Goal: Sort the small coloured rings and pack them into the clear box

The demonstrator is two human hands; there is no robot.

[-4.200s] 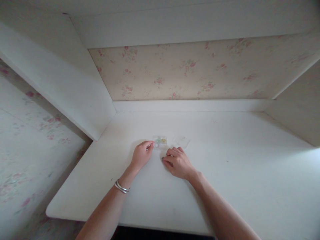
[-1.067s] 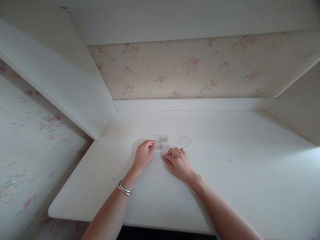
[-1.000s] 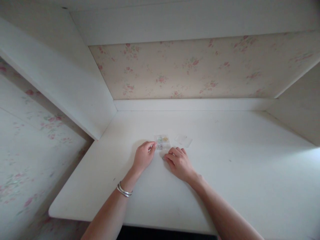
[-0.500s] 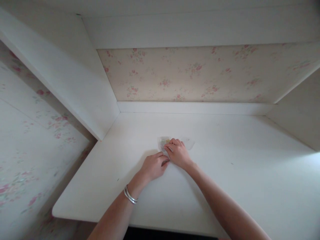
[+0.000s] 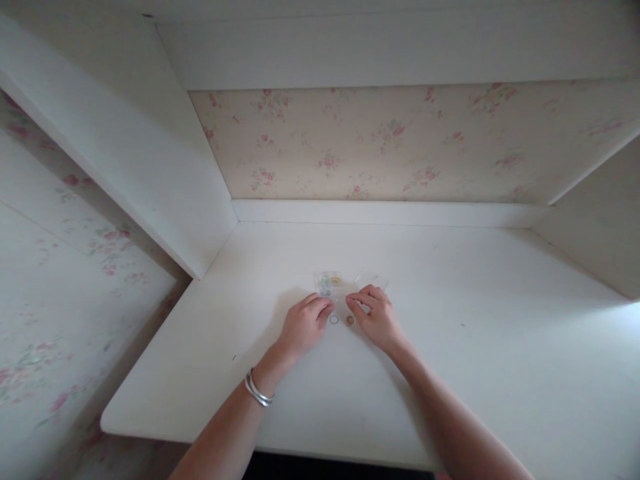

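My left hand is closed in a pinch at the near edge of a small clear plastic case, which has green, yellow and bluish ring-like items in it. To its right, my right hand also pinches, thumb against forefinger. Whatever either hand holds is too small to make out. Behind the right hand lies a clear plastic piece, partly covered by the fingers. Two small rings lie on the desk just below the fingertips: a thin dark-edged ring and a brownish ring.
A white desk carries everything, with a rounded front left corner. White side panels and a low back ledge enclose it. Floral wallpaper covers the wall behind. A small dark mark sits on the desk at left.
My right hand has moved right and slightly down, away from my left hand. The case and the two rings on the desk are now uncovered. My left hand has shifted slightly up.
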